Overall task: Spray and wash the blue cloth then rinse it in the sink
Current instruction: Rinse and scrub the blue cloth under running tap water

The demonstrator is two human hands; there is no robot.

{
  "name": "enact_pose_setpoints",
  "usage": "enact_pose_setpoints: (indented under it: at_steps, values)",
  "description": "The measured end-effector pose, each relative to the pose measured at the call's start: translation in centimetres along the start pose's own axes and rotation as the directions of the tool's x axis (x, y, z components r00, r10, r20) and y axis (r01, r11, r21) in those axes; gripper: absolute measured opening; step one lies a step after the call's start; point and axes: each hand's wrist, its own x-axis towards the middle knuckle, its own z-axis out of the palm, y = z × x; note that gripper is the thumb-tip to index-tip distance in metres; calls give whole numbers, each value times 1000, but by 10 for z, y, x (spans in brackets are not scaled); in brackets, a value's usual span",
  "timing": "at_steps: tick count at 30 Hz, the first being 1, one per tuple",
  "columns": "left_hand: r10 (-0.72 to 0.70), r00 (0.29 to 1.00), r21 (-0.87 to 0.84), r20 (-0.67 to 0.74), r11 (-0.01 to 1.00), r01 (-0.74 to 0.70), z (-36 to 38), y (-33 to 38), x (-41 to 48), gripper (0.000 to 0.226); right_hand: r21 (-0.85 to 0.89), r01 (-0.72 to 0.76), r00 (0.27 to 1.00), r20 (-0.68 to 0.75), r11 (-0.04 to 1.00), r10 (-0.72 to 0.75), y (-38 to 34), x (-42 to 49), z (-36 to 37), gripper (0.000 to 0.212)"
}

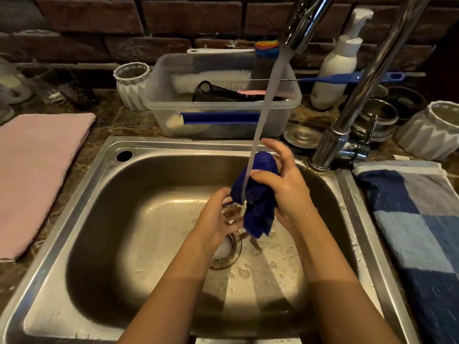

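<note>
the right hand [283,192] is holding the blue cloth [260,212] over the sink [82,202], fingers clamped round its bunched top, under running water [263,108]; the left hand [216,217] is touching its lower part, its fingers too blurred to tell their grip.

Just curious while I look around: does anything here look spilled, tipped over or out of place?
Little. A black mesh cup lies tipped on its side in the clear tub, and suds speckle the sink floor.
</note>
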Motion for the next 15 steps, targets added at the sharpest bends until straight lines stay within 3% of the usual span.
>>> enact_pose_setpoints:
  at_steps: [2,4,7,9,12,15]
  values:
    - [-143,980,-64,141,986,153,1,-2,-4,37,160,-50,996,75,986,39,-5,2,0,46]
    - [-177,946,-192,273,953,234,0,-2,-8,60,119,-115,985,140,986,98,-4,6,2,37]
    - [-128,946,-296,299,929,220,-5,2,-9,62,-309,-42,993,93,950,74,3,14,-3,25]
    - [-124,951,-296,282,932,210,-8,3,-5,72,-608,64,993,118,791,11,9,16,-12,24]
    - [-139,958,-265,250,942,206,-6,3,-7,69,-734,99,990,144,672,12,20,9,-22,30]
    - [-118,973,-325,200,929,179,-3,5,-10,55,-679,-8,992,88,734,93,27,1,-25,40]
